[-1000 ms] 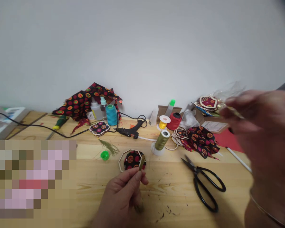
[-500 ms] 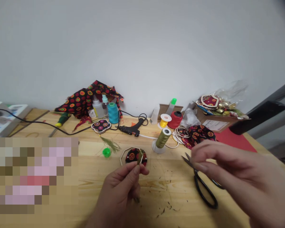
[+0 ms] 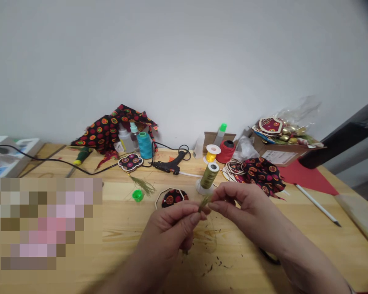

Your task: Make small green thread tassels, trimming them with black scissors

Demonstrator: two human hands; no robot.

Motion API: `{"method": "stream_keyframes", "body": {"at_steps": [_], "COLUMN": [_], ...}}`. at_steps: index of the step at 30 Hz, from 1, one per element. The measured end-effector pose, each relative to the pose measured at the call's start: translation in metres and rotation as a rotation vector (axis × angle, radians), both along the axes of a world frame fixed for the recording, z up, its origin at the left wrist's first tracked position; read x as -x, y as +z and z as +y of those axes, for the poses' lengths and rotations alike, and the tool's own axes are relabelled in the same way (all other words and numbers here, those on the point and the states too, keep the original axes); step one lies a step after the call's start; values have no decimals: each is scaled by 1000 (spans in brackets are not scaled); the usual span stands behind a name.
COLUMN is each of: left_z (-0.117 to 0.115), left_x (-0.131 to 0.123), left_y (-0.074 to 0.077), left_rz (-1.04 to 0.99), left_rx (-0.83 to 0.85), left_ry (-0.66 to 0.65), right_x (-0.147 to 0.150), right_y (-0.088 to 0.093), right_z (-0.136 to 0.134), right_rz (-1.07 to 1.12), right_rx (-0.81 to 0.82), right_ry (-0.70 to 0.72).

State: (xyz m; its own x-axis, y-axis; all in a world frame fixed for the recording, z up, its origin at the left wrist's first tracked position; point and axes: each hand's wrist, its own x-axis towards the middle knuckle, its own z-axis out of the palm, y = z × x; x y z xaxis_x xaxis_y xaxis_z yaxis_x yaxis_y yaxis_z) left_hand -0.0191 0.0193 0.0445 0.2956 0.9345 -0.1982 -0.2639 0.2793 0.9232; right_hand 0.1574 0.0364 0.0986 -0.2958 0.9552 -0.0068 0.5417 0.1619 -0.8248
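Between its thumb and fingers, my left hand point(image 3: 174, 226) pinches a small tassel of olive-green thread point(image 3: 205, 202), loose strands sticking up. My right hand point(image 3: 241, 208) meets it from the right, thumb and fingertips pressed together at the strands; what they hold is too fine to make out. A faint loop of thread hangs below the hands. Just behind stands a spool of olive thread point(image 3: 209, 178). Left of it, partly covered by my left hand, lies an octagonal wooden frame with patterned fabric point(image 3: 173, 197). Scissors point(image 3: 270, 256) lie mostly hidden under my right forearm.
A black glue gun point(image 3: 168, 166), a flower-shaped piece with a green tassel point(image 3: 130, 162) and a green cap point(image 3: 138, 195) lie farther back. Teal point(image 3: 145, 146), yellow and red spools stand near the wall. At right are a filled carton point(image 3: 279, 157) and a white pencil point(image 3: 317, 204).
My right hand has moved left from above the scissors to the tassel. My left hand has shifted slightly right, with the tassel in it. The white pencil at right is now uncovered.
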Motion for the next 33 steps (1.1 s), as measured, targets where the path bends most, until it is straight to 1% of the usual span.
{"method": "stream_keyframes", "body": {"at_steps": [3,5,7,10,12,14,17,21,23,25,27,28,30,32,33], "left_z": [1,2,4,7,8,9,8,6,6,6,8,9,10,10,10], "left_x": [-1,-1,0,2,3,4,5,4,4,5,7,8,9,6,3], "left_y": [-3,-5,-6,-9,-11,-14,-17,-20,-23,-26,-27,-26,-22,-17,-14], "left_rz": [-1,-16,-32,-47,-55,-61,-57,-10,11,47,103,124,134,108,91], "left_rx": [23,47,61,82,100,111,119,121,119,103,80,68,47,39,46], "left_ry": [46,101,152,212,244,269,292,266,250,245,265,281,313,310,284], "right_x": [-4,-8,-12,-19,-25,-32,-41,-48,-49,-50,-51,-51,-48,-39,-33], "right_y": [-6,-11,-14,-17,-20,-22,-25,-27,-28,-28,-28,-28,-26,-24,-23], "right_z": [2,4,6,8,8,8,7,7,8,7,5,2,-4,-12,-15], "right_rz": [-22,-36,-1,106,160,213,290,317,303,242,103,13,-157,-290,-343], "right_rx": [-9,22,95,230,285,297,268,262,255,206,83,0,-166,-269,-307], "right_ry": [-21,-36,-36,-21,-34,-62,-91,-86,-105,-149,-185,-174,-94,29,87]}}
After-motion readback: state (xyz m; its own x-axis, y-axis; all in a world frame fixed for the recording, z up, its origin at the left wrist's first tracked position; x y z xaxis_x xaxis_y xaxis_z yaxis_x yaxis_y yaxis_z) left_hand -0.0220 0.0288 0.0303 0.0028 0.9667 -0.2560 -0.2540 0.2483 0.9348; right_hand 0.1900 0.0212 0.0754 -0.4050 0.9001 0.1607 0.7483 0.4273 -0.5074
